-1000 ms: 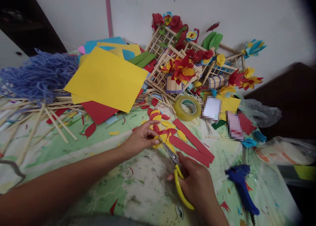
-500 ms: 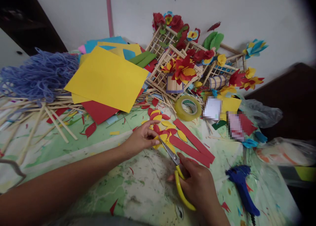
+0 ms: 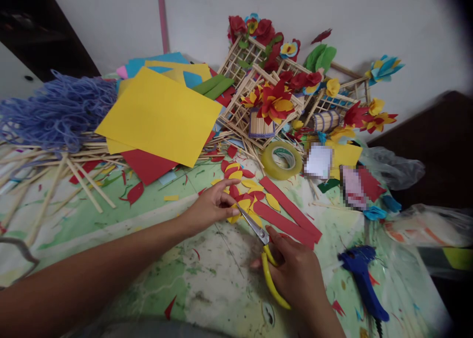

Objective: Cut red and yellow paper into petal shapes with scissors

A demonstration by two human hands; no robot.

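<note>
My right hand (image 3: 297,271) is wrapped round the yellow handles of a pair of scissors (image 3: 263,234). The blades look closed and point up and left, toward my left hand (image 3: 212,203). Its thumb and curled fingers pinch close to the blade tip, with the index finger stretched out above. Whatever lies between those fingers is too small to make out. Under and beyond the fingertips lies a heap of red and yellow paper petals (image 3: 252,186). Two red paper strips (image 3: 284,223) rest right of the blades.
Yellow sheets (image 3: 158,116) lie over red paper (image 3: 146,166) and thin sticks. Blue-purple string (image 3: 59,111) is piled at left. A tape roll (image 3: 268,163) stands before stick frames (image 3: 240,91) with paper flowers (image 3: 275,103). A blue glue gun (image 3: 364,279) lies at right.
My right hand and the scissors have shifted very slightly. My left hand stays nearly in place by the blade tip, and the things on the table look unchanged.
</note>
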